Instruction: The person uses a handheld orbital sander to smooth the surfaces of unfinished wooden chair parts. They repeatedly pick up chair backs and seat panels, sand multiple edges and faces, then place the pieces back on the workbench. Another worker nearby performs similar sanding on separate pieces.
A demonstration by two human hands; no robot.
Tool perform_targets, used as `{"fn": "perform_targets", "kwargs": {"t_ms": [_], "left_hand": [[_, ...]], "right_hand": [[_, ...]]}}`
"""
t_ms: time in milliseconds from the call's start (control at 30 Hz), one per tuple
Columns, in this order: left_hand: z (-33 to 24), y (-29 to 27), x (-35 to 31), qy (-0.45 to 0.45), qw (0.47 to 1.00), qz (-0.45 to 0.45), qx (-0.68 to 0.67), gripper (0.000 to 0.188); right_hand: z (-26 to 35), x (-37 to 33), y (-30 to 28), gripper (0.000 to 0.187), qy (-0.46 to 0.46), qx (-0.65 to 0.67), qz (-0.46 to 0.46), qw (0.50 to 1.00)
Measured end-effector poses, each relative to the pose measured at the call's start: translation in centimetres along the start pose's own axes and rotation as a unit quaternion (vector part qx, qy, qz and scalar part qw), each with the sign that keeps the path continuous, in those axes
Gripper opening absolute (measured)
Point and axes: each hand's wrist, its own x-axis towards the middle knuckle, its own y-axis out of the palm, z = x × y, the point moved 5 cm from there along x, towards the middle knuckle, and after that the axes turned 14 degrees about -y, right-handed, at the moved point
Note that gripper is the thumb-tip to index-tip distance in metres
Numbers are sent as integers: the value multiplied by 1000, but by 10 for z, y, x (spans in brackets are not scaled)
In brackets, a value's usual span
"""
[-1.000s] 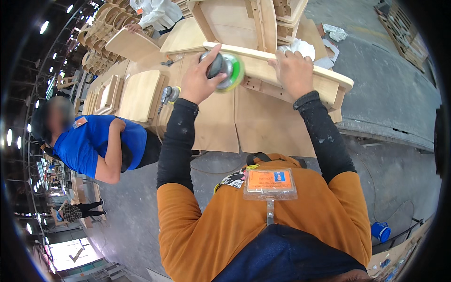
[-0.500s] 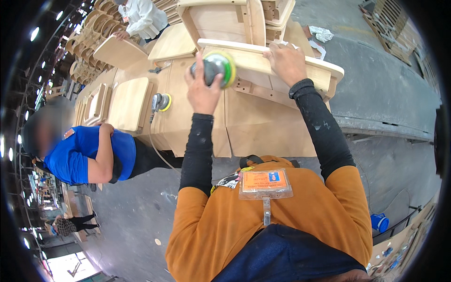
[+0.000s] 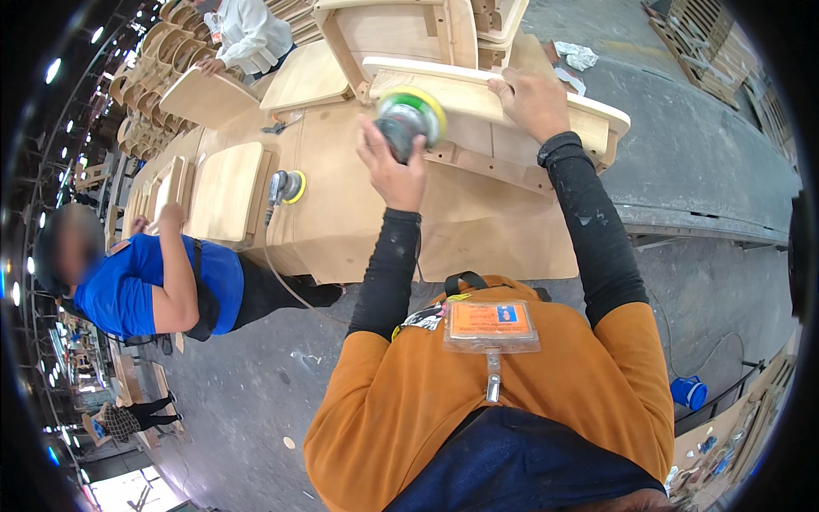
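Observation:
My left hand [image 3: 396, 175] is wrapped round an orbital sander [image 3: 404, 128] with a green and yellow pad, slightly blurred. The pad is tilted up towards a pale wooden seat frame [image 3: 461, 92]; whether it touches the wood I cannot tell. This frame stands on edge on the table, its underside rails towards me. My right hand [image 3: 537, 107] grips its upper edge, fingers curled over the top.
Brown sheeting covers the table [image 3: 341, 183]. A second sander [image 3: 287, 187] with a hose lies left, near wooden panels [image 3: 226, 192]. More seat frames [image 3: 401, 34] stand behind. A co-worker in blue [image 3: 175, 286] is at left; another in white [image 3: 247, 34] holds a panel at the back.
My left hand has moved right along the seat frame with the sander, whose pad has turned more upwards. The co-worker in blue has reached an arm towards the wooden pieces.

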Motion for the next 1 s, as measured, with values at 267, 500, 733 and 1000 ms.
{"fn": "perform_targets", "kwargs": {"t_ms": [267,500,733,1000], "left_hand": [[-4,-9,30,11,999,8,46,85],[-60,-13,76,172,931,288,146,84],[-83,9,101,181,864,435,175,83],[-27,-13,10,212,952,213,57,85]], "right_hand": [[9,8,3,36,-15,-8,-17,1000],[0,2,-1,36,16,9,1,1000],[-4,2,2,36,1,52,-61,997],[-19,7,3,37,34,17,-44,998]]}}
